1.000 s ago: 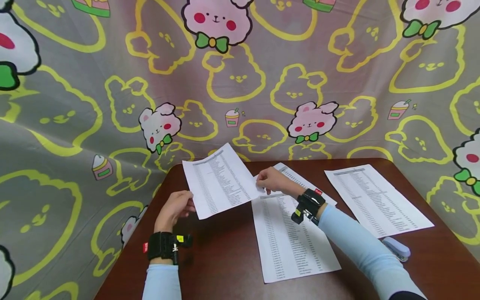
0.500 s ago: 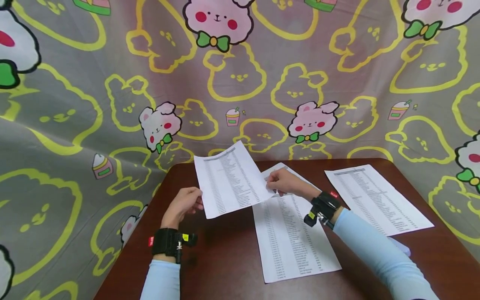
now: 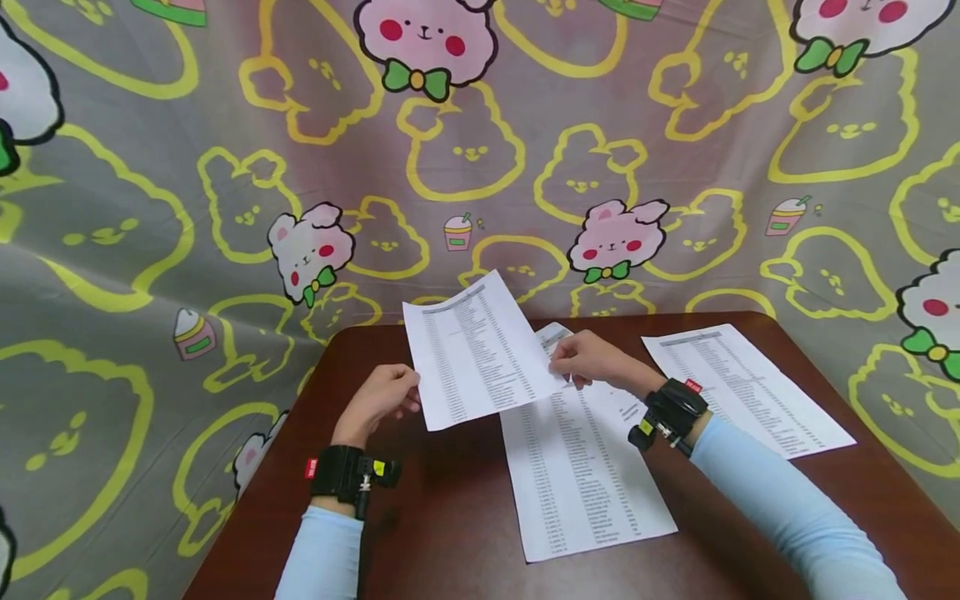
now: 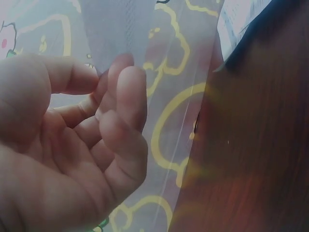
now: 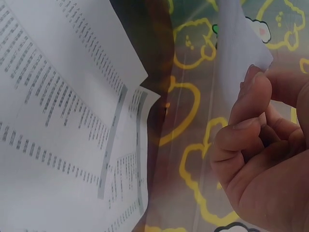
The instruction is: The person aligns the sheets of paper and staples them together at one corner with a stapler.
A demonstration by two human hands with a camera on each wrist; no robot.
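A printed sheet of paper (image 3: 480, 354) is raised above the table, held between both hands and tilted. My left hand (image 3: 381, 400) pinches its left edge near the lower corner; in the left wrist view the thumb and index finger (image 4: 123, 92) meet on the paper (image 4: 118, 34). With the right hand (image 3: 592, 360) I pinch the lower right corner, and the right wrist view shows that paper corner (image 5: 244, 53) between thumb and fingertips. Below lies a second printed sheet (image 3: 588, 483), overlapping another sheet (image 3: 553, 333) behind it that is partly hidden by the held paper and right hand.
Another printed sheet (image 3: 750, 387) lies on the right side of the brown table (image 3: 450, 533), its lower left part behind the right forearm. A patterned curtain (image 3: 465, 167) hangs behind and along the left side of the table.
Both hands have moved right and slightly up with the held sheet, bringing it over the top of the middle sheet. The right forearm now hides the lilac stapler that showed at the right earlier.
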